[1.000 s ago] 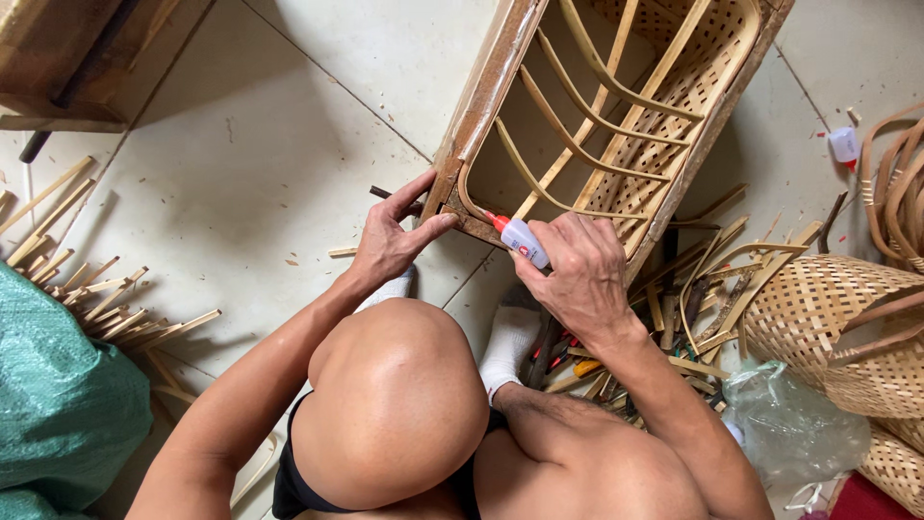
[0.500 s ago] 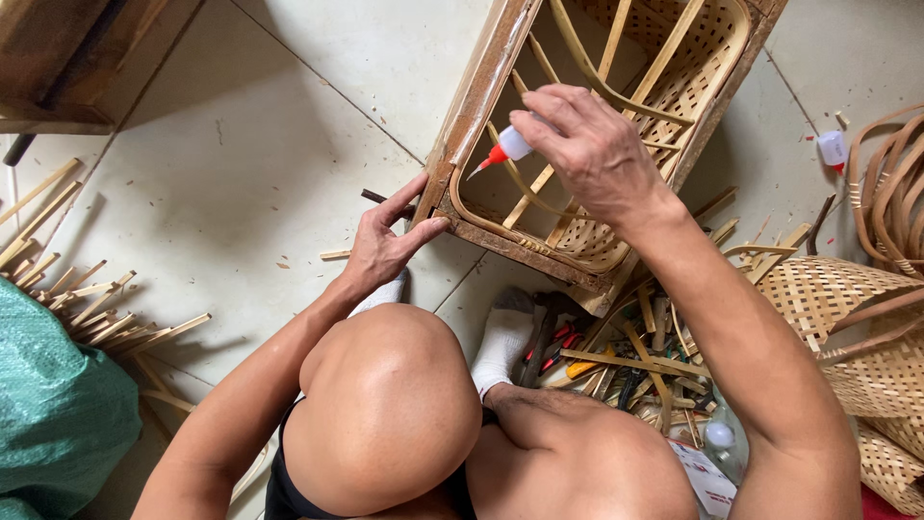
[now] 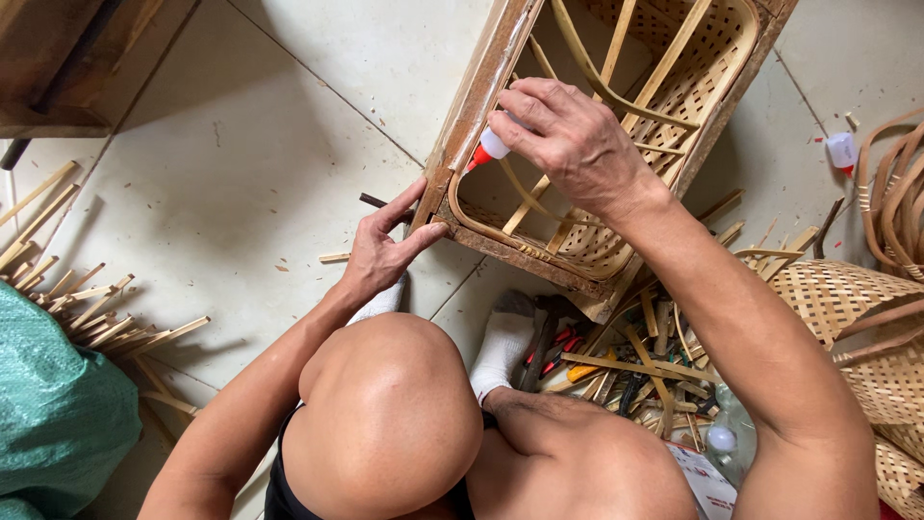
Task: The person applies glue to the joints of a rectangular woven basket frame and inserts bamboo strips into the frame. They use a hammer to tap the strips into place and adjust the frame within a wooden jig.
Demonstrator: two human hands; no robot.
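Observation:
A wooden frame (image 3: 478, 93) with a woven bamboo basket (image 3: 674, 87) set inside it lies tilted on the tiled floor. My left hand (image 3: 383, 252) grips the frame's near corner, thumb and fingers spread along the wood. My right hand (image 3: 576, 142) holds a small white glue bottle with a red nozzle (image 3: 490, 148). The nozzle tip points at the inner side of the frame's left rail, where the bamboo rim meets the wood. My bare knee and white-socked feet are below the frame.
Bamboo strips (image 3: 87, 303) lie at the left beside a green sack (image 3: 58, 414). Tools and more strips (image 3: 626, 366) are piled under the frame's right corner. Woven baskets (image 3: 857, 318) and rattan coils (image 3: 890, 193) are at the right, a second small bottle (image 3: 842, 151) near them.
My right hand has lifted the glue bottle from the frame's lower edge up and over to its left rail. The view has closed in on the frame. My left hand stays on the corner.

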